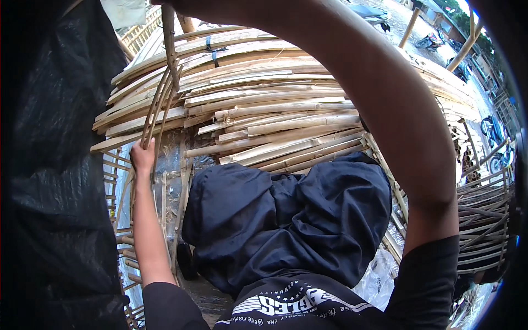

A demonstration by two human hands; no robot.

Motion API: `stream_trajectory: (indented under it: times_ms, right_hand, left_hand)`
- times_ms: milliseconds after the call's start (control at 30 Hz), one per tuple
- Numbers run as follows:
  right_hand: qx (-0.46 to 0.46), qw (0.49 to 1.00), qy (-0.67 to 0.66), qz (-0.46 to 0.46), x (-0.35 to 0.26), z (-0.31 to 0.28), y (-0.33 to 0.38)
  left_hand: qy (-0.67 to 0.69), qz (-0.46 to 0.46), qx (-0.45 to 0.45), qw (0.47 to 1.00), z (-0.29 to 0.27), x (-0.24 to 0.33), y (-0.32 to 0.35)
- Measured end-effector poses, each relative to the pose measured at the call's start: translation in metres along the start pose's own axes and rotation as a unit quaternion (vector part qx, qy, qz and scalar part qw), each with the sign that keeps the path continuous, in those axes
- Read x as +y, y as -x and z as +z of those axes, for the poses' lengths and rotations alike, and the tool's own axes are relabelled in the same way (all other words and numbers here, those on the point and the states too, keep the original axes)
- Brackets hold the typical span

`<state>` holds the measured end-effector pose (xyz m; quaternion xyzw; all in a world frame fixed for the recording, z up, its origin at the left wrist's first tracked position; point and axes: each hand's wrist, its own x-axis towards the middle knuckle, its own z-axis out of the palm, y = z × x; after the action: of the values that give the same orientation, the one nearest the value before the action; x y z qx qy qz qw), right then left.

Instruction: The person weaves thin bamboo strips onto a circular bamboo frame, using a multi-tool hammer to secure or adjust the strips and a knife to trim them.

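My left hand (143,155) is closed round a few thin bamboo strips (159,104), which rise from it at a slant. Stretched across the top of the picture, my right arm ends in my right hand (179,4), dark and partly cut off by the upper edge. A brown wooden stick (170,41) hangs down from that hand, and its lower end meets the upper part of the strips. Behind both lies a large pile of split bamboo slats (297,118), stacked crosswise in front of my knees.
A black plastic sheet (60,165) hangs along the left side. Blue cord (212,50) ties some slats at the back. Bamboo lattice (113,181) stands beside the sheet, and a rack of sticks (483,220) is at the right. Parked motorbikes (432,40) show beyond wooden posts.
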<state>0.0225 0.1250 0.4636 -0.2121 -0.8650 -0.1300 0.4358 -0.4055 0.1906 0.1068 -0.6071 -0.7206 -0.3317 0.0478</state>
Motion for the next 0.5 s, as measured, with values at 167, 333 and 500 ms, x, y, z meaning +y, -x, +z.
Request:
stream_trajectory:
  times_ms: [167,333,500]
  right_hand:
    - [0.023,0.994,-0.065,0.089,-0.005,-0.007,0.046]
    - [0.056,0.986,0.007,0.159,0.001,-0.026,0.118]
    - [0.069,0.942,-0.068,0.323,0.019,-0.022,0.209]
  left_hand:
    - [-0.034,0.052,-0.034,0.997,-0.091,-0.017,0.006]
    - [-0.094,0.103,-0.089,0.986,-0.130,0.045,0.015]
    - [-0.203,0.119,-0.127,0.964,-0.144,0.085,0.020]
